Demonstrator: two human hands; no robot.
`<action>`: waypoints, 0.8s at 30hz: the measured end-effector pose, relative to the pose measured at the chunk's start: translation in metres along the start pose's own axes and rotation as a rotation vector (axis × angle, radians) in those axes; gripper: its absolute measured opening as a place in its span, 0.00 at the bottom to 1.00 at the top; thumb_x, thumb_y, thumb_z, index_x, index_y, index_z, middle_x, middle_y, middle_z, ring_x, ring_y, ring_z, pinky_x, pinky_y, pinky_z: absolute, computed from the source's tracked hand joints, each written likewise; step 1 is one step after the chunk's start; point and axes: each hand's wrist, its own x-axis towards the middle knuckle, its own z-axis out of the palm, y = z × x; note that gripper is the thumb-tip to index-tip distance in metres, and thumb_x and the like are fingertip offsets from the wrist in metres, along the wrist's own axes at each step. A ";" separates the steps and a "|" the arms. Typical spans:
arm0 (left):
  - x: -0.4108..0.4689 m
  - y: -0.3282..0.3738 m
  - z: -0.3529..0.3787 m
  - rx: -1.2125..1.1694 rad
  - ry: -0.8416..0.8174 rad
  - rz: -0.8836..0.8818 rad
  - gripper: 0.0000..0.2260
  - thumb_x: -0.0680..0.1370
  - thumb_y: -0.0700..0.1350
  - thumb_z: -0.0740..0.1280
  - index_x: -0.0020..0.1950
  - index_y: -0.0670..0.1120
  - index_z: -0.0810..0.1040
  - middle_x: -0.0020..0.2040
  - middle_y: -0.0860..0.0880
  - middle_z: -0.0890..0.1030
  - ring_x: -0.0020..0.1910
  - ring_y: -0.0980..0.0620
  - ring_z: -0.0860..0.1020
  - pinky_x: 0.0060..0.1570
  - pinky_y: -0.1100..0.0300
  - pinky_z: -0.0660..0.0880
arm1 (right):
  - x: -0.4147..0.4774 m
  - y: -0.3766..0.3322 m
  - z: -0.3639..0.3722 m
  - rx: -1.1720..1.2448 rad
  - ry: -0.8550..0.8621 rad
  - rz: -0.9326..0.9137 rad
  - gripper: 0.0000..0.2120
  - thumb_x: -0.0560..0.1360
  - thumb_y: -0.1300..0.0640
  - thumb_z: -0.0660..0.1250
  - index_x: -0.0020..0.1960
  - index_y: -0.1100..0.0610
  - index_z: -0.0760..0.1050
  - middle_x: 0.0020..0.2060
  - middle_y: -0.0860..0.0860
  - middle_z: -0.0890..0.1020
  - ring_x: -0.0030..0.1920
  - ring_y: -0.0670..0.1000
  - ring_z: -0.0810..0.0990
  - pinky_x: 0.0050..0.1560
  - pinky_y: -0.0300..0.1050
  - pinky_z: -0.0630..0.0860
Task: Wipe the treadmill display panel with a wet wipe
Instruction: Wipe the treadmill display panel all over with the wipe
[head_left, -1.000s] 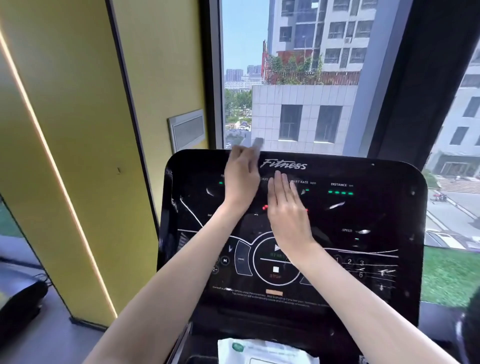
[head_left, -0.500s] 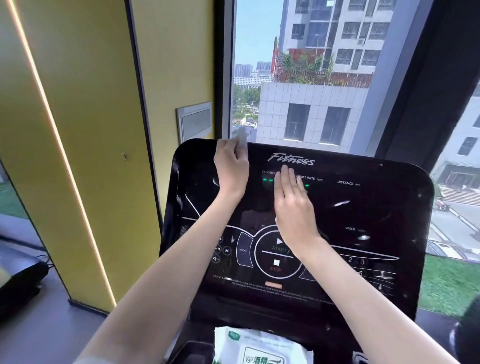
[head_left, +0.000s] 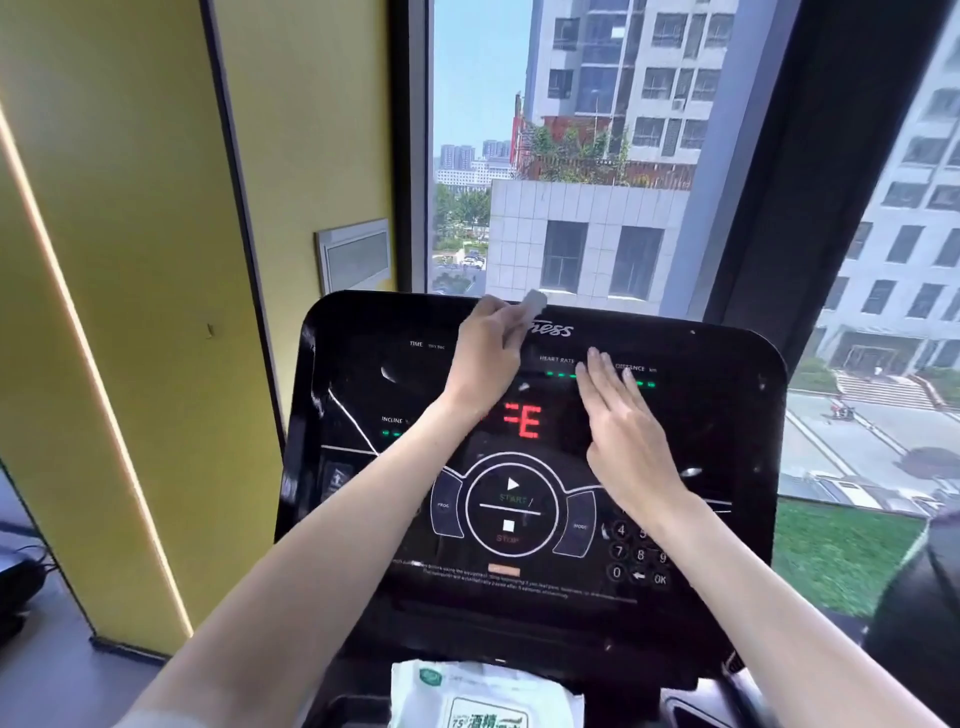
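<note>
I see a glossy black display panel (head_left: 727, 415) marked with thin white lines and lettering, a red readout (head_left: 524, 421) at its middle and small green dashes (head_left: 561, 374) above. The wet wipe (head_left: 532, 306) looks pale grey-white. The wipe pack (head_left: 483, 696) is white with green printing. The wall (head_left: 130, 260) is yellow.

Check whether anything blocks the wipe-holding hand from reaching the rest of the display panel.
The right hand lies flat on the display panel, just right of the left hand holding the wet wipe at the top edge; it covers that stretch. Leftward, nothing visible blocks the wipe.
</note>
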 end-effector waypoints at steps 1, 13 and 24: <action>0.004 -0.002 -0.002 -0.018 0.069 -0.056 0.08 0.79 0.39 0.63 0.53 0.38 0.80 0.41 0.50 0.72 0.36 0.61 0.71 0.43 0.76 0.65 | 0.000 0.001 0.000 -0.004 -0.008 -0.009 0.38 0.61 0.80 0.59 0.71 0.69 0.60 0.72 0.63 0.61 0.73 0.57 0.57 0.73 0.53 0.53; 0.010 -0.002 0.004 -0.046 0.333 -0.293 0.09 0.80 0.40 0.60 0.52 0.37 0.78 0.46 0.47 0.72 0.37 0.58 0.70 0.41 0.70 0.67 | -0.001 0.001 0.004 -0.052 -0.017 -0.044 0.42 0.55 0.80 0.66 0.69 0.71 0.62 0.69 0.66 0.65 0.70 0.63 0.63 0.70 0.57 0.59; 0.012 0.015 0.025 -0.016 0.237 -0.160 0.10 0.80 0.41 0.60 0.57 0.40 0.78 0.45 0.47 0.72 0.40 0.52 0.72 0.44 0.64 0.69 | -0.001 0.002 0.006 -0.080 -0.020 -0.043 0.43 0.53 0.79 0.68 0.68 0.71 0.65 0.68 0.66 0.67 0.69 0.63 0.66 0.69 0.57 0.61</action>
